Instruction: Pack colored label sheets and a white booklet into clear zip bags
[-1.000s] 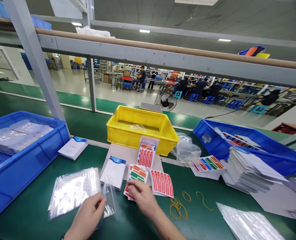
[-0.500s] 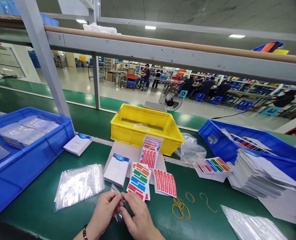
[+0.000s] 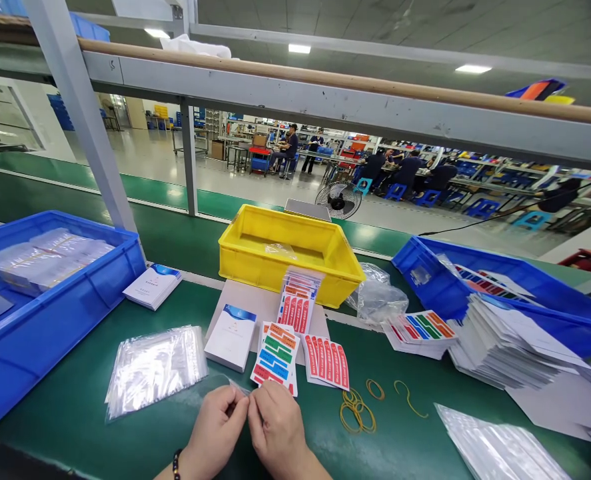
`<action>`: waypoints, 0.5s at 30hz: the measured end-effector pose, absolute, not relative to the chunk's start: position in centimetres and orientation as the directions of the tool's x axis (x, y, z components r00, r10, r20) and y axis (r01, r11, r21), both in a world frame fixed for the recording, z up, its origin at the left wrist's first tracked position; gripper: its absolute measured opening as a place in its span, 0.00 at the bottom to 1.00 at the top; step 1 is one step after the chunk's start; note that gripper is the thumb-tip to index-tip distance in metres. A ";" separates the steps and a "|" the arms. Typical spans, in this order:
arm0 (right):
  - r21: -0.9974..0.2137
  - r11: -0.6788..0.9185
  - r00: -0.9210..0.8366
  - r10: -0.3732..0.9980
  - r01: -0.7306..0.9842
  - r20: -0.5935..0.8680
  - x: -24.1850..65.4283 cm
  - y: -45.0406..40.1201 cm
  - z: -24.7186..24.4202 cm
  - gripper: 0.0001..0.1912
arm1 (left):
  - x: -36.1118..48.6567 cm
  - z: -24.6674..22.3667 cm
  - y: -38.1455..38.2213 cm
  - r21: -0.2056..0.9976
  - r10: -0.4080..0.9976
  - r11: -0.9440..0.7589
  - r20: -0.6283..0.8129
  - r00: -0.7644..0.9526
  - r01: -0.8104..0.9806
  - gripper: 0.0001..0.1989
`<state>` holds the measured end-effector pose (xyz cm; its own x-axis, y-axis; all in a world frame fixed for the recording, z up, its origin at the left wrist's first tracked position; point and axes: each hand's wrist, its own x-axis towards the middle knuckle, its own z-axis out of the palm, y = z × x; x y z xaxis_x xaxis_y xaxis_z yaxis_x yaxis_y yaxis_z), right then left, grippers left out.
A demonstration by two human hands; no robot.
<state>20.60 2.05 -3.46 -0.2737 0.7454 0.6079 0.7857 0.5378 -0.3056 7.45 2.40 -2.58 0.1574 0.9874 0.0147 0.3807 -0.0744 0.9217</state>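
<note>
1 small clear plastic bag [image 3: 238, 386] is showing between your 2 hands, just beyond your fingertips and low in the middle of the view. Your left hand [image 3: 214, 427] is pinching it between thumb and fingers, and your right hand [image 3: 281, 423] is closing on its edge from the other side. Both hands are lying about equally near, their fingertips almost meeting. Most of the film is hiding behind your fingers (glare isn't helping), so you cannot tell which way its long axis is running.

Straight beyond your right hand, the multicoloured label sheets [image 3: 276, 350] are crowding close; whether your knuckles are touching them, you cannot tell. A white booklet [image 3: 231, 333] with a blue top is lying beyond your left hand. Further left, a pile of clear bags [image 3: 158, 367] is resting flat on the green table [image 3: 140, 440]. To the right, red label sheets [image 3: 326, 362] are fanning out, with rubber bands [image 3: 358, 411] nearer you. Behind everything, a yellow bin [image 3: 280, 268] is standing between 2 blue bins.
</note>
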 end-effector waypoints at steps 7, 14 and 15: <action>-0.302 0.519 -0.240 0.737 0.800 0.632 20.2 2.3 -3.4 0.16 | 7.6 -2.0 3.2 0.927 0.988 -0.033 -0.026 0.152 0.373 0.15; -0.331 0.469 -0.145 0.728 0.819 0.670 21.4 3.1 -2.7 0.15 | 7.7 -1.6 2.5 0.942 0.975 0.035 -0.106 0.197 0.333 0.17; -0.338 0.498 -0.170 0.725 0.799 0.667 21.6 2.9 -2.5 0.11 | 7.7 -1.5 2.6 0.948 0.974 0.059 -0.124 0.192 0.312 0.17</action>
<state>21.58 2.95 -2.47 -0.1699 0.7251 0.6673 0.7989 0.4979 -0.3376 7.70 2.56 -1.48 0.1922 0.9735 -0.1237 0.3121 0.0589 0.9482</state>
